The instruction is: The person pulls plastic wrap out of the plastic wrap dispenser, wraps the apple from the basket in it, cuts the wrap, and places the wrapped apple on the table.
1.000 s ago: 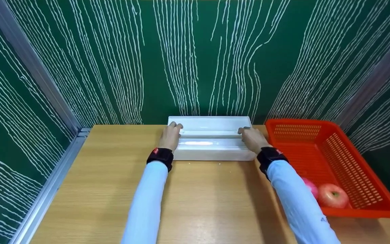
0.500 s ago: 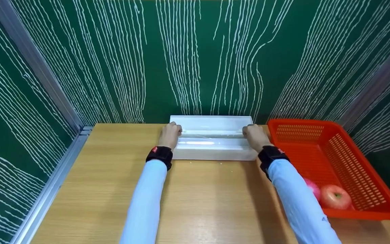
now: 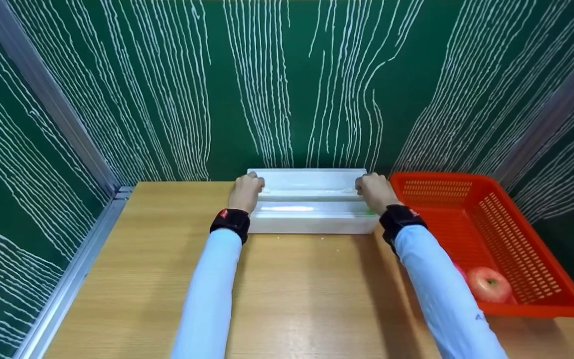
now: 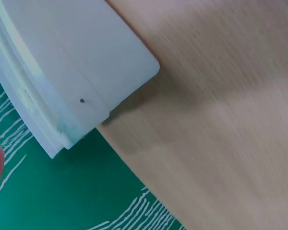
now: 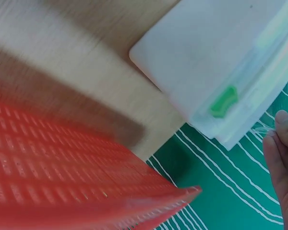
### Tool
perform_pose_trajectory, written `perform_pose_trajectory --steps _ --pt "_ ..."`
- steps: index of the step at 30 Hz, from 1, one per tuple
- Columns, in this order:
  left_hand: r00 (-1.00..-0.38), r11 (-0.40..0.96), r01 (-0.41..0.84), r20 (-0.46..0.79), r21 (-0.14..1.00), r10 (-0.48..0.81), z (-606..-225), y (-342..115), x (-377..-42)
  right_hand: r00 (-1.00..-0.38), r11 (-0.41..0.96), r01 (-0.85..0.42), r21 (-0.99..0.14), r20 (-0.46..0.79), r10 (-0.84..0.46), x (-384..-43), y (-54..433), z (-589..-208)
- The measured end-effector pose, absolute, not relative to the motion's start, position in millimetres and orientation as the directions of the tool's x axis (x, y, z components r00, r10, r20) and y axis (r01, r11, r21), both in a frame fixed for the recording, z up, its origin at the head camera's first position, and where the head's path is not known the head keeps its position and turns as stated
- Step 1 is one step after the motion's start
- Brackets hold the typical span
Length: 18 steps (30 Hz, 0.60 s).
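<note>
A long white plastic wrap dispenser (image 3: pixel 312 225) lies at the table's back edge, its lid (image 3: pixel 312 180) raised behind. My left hand (image 3: pixel 246 192), at the dispenser's left end, has its fingers curled in a pinch at the film's edge; in the left wrist view only a fingertip strip shows. At the opposite end my right hand (image 3: pixel 376 193) pinches clear plastic wrap (image 5: pixel 264 130) between thumb and forefinger, seen in the right wrist view. A small green slider (image 5: pixel 224 101) sits on the dispenser's right end. The film between the hands is nearly invisible.
A red-orange plastic basket (image 3: pixel 538 239) stands close to the right of the dispenser, beside my right forearm. It holds a red apple (image 3: pixel 489 284) and a pink fruit (image 3: pixel 460 270) partly hidden by the sleeve. Green walls (image 3: pixel 312 99) with white lines enclose the wooden table (image 3: pixel 287 299).
Both hands have risen slightly toward the back, the left also a little leftward. My right fingers have curled in. The green slider now shows at the dispenser's right end.
</note>
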<state>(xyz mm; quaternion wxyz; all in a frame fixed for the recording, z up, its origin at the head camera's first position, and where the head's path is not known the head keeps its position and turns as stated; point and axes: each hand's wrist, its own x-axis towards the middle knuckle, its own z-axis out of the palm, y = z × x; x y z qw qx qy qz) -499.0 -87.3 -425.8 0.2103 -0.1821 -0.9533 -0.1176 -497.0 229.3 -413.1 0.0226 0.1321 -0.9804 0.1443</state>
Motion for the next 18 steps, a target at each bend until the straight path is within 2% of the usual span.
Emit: perform_pose_trajectory --steps 4,10,18 --pt "-0.856 0.905 0.393 0.423 0.162 0.297 -416 -88 -497 -0.966 0.931 -0.258 -0.260 0.100 -0.239 -496 227 -404" --pt "-0.877 0.886 0.380 0.406 0.264 0.256 -400 -91 -501 -0.960 0.941 -0.266 -0.208 0.147 -0.239 -498 225 -393" --pt "-0.938 0.871 0.288 0.301 0.398 0.173 -387 -91 -503 -0.974 0.928 -0.226 -0.296 0.096 -0.207 -495 227 -382"
